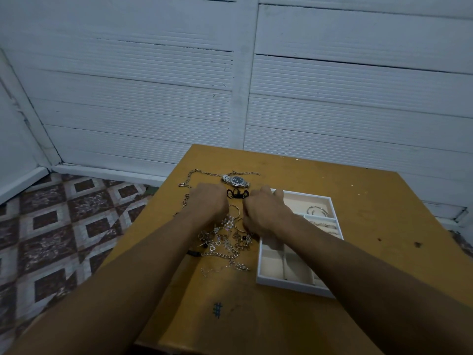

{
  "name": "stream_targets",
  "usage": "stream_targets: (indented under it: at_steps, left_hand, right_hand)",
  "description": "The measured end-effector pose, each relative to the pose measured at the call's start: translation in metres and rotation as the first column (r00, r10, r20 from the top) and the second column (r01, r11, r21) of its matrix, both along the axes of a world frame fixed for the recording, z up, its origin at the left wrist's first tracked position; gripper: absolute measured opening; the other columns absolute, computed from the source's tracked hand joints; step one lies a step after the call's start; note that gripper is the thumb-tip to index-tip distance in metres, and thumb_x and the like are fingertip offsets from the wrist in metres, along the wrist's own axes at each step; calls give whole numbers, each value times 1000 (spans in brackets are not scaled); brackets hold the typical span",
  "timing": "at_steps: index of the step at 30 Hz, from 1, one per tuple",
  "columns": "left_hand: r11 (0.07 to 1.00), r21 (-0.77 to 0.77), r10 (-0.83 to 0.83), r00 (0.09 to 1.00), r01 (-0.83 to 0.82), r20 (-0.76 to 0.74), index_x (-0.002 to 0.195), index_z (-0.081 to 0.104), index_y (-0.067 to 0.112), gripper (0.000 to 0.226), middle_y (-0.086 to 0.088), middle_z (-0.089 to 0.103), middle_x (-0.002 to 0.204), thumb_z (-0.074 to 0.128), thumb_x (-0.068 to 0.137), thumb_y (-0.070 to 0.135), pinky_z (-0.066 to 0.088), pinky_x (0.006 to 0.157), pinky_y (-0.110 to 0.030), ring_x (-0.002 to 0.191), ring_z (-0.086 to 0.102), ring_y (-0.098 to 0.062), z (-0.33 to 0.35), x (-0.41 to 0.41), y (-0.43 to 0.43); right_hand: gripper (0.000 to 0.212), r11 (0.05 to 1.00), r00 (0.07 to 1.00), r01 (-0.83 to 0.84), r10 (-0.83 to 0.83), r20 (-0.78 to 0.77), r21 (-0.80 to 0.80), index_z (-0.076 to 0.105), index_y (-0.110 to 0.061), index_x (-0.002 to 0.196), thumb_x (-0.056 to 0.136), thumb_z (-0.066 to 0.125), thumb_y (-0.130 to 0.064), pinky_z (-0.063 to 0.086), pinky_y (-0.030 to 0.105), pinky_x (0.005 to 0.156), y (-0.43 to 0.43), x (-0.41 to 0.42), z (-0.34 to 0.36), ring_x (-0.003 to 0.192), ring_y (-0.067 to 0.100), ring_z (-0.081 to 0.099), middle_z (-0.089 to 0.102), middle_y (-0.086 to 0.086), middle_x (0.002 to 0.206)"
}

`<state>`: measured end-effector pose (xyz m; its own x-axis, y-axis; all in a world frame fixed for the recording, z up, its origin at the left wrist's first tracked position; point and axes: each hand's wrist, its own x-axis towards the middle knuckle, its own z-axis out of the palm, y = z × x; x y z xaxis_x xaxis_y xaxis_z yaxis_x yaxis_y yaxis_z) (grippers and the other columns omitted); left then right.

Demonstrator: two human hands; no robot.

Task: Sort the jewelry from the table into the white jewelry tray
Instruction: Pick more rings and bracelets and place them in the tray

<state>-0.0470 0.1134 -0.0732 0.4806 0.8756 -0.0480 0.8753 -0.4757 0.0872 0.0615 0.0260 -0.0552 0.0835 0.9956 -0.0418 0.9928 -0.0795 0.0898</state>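
Head view: the sorting looks barely under way. The white tray (294,285) lies right of the table's (358,188) middle, its near end toward the near edge. Only its far compartments hold anything, a few silver bangles (317,211) with what seem to be smaller rings just nearer. The near compartments that show look bare, though the right forearm hides part of them. Most of the jewelry is on the table, left of the tray. A tangled heap (222,239) of chains, charms and beads sits around the middle, a link bracelet (222,255) at its near side. Toward the far edge lie a silver watch (236,181), a long chain (190,175) and a small black piece (237,193). The left hand (208,201) and the right hand (263,213) hover close together over the far part of the heap, backs to the camera and fingers curled under. Whether either pinches a piece I cannot tell. A thin gold hoop (235,211) shows in the gap between them. By my judgement nearly everything is left to do, and the tangle will need teasing apart first.
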Motion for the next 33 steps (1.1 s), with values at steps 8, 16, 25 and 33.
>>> stream_targets:
  at_steps: [8,16,25,33]
  left_hand:
    - [1000,-9,-23,987,25,160,118,49,8,27,-13,61,110,53,95,22,49,88,-42,100,55,-27,9,-5,-12]
    - [991,38,-135,906,131,401,105,67,12,17,-7,68,103,57,95,21,51,82,-38,91,60,-19,24,-11,-20]
    - [984,62,-177,872,168,457,108,70,11,19,-6,70,102,61,92,17,48,75,-26,85,60,-14,41,-14,-31]
    - [983,115,-185,820,146,542,98,69,17,9,6,63,85,63,91,21,37,58,-13,76,56,-5,47,-19,-41]
  right_hand:
    - [28,990,998,-61,60,8,126,52,-12,116,95,45,-28,33,43,95,-8,9,3,114,26,43,57,9,120]
    - [19,979,974,-37,80,-214,199,46,-9,114,97,43,-15,42,36,74,-22,18,8,96,32,56,56,15,110]
    - [15,958,930,62,46,-365,279,53,-8,103,90,51,-1,40,33,74,-47,42,23,93,25,52,58,10,105]
    - [20,945,925,105,22,-379,311,63,-9,105,98,44,-12,41,29,79,-77,65,35,99,23,54,61,8,106]
